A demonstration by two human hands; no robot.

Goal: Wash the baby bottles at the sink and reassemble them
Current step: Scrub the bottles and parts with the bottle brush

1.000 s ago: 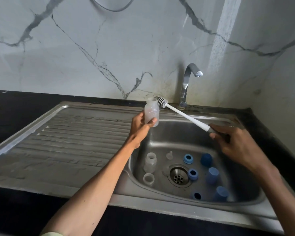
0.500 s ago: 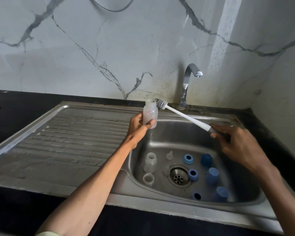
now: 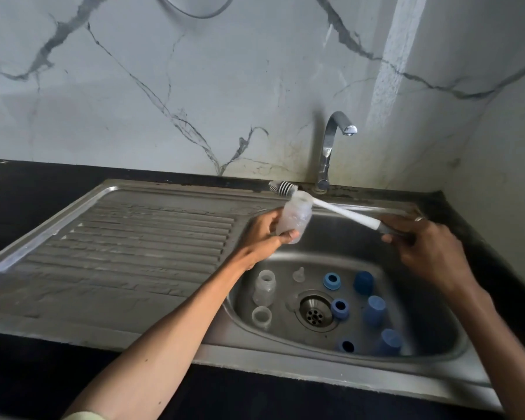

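My left hand grips a clear baby bottle by its base, tilted with the mouth up and to the right, above the left rim of the sink basin. My right hand holds the grey grip of a white bottle brush. The brush's grey bristle head pokes out just behind the bottle's mouth, outside it. Down in the basin lie two more clear bottles, a clear teat, three blue collar rings and three blue caps.
A chrome tap, not running, stands behind the basin against the marble wall. The ribbed steel drainboard stretches left of the basin. The drain sits mid-basin. Black countertop surrounds the sink.
My left hand tilted the bottle from upright toward the right and lowered it slightly. The brush head slid left, from beside the bottle's neck to behind its mouth.
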